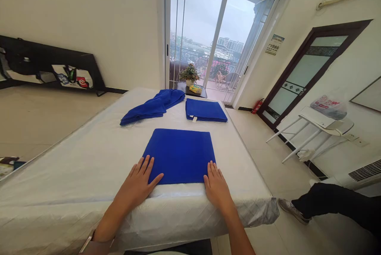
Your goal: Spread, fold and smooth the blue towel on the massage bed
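A folded blue cloth [181,154] lies flat and squared on the plastic-covered mattress [89,167] in front of me. My left hand [141,179] rests open on its near left edge, fingers stretched out and thumb over the cloth. At the near right corner, my right hand [216,183] lies flat with fingers extended, touching the side edge. Beyond it, a neat stack of folded blue cloths [206,109] with a small white tag sits at the far right. A loose, crumpled heap of blue cloth [153,106] lies at the far left.
Past the mattress stands a small dark table [201,91] with a potted plant [189,73] and a yellow pack [195,89]. At right are a white chair [324,126] holding a plastic bag [329,106], and another person's leg [330,199]. A fire extinguisher [257,106] stands by the door.
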